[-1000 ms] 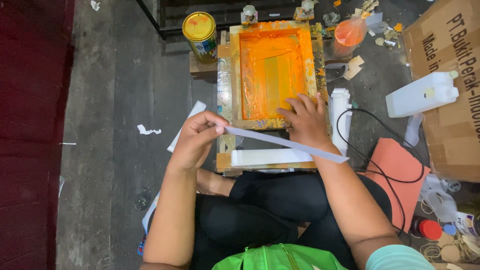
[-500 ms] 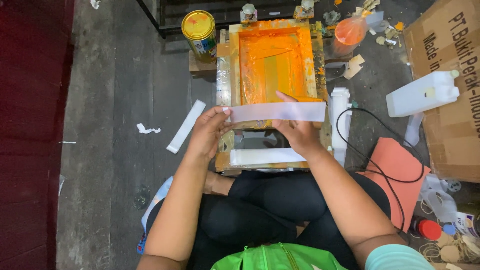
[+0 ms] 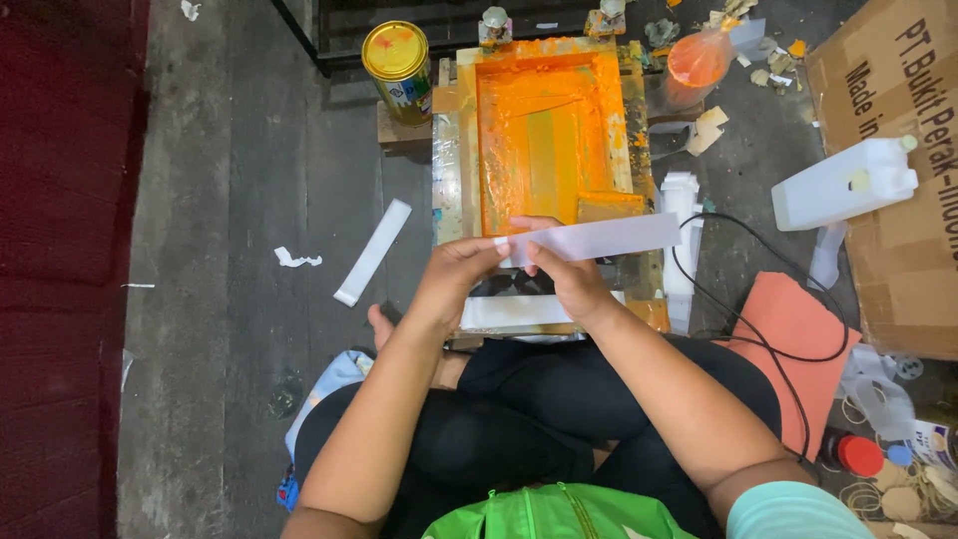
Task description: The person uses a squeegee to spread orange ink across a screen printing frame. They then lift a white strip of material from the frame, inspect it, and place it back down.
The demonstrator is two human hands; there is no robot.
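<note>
We now hold the white strip (image 3: pixel 599 240) level at centre frame — left hand (image 3: pixel 454 279) and right hand (image 3: pixel 569 284) fingers pinching it, lifted clear above the orange-inked screen frame (image 3: pixel 544 130).

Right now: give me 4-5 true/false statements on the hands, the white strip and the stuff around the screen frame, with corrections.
1. Both hands hold the white strip over the near edge of the orange-inked screen frame. True: the left hand pinches its left end and the right hand grips from below.
2. The yellow-lidded can stands to the right of the frame. False: it stands at the frame's far left corner.
3. A second white strip lies on the floor left of the frame. True.
4. The white jerrycan is upright in the person's lap. False: it lies on its side against the cardboard box, at right.
5. A black cable crosses the salmon-coloured sheet. True.
</note>
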